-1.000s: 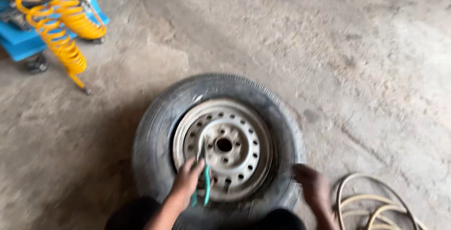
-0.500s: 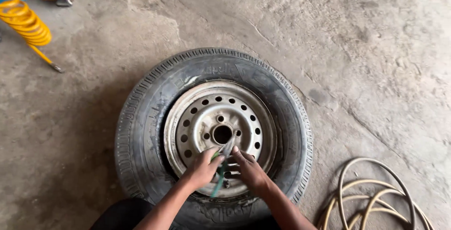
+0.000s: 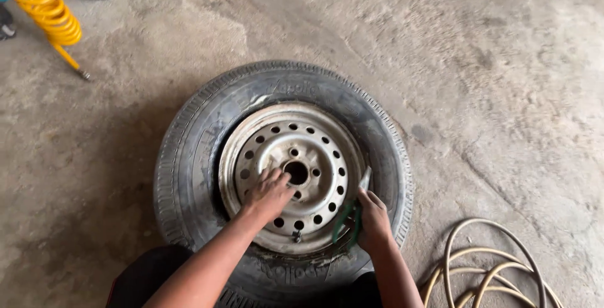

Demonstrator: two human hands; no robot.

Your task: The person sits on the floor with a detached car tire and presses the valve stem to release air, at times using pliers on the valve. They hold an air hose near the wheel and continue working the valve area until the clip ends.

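A black tyre (image 3: 195,151) on a grey steel rim (image 3: 277,138) lies flat on the concrete floor. My left hand (image 3: 269,193) rests fingers-down on the rim's face, just left of the centre hole (image 3: 296,172). My right hand (image 3: 372,220) is at the rim's right edge, closed on a thin tool with a green handle (image 3: 345,221) and a pale tip (image 3: 365,178) that sits at the gap between rim and tyre. A small valve stem (image 3: 293,237) pokes up near the rim's near edge.
A coiled yellow air hose (image 3: 47,12) hangs at the top left by a blue cart. A loose beige hose (image 3: 484,270) lies looped on the floor at the bottom right. Dusty concrete surrounds the wheel.
The tool has passed from my left hand to my right, which moved out to the rim's right edge. My left hand now lies on the rim face. The view shifted closer.
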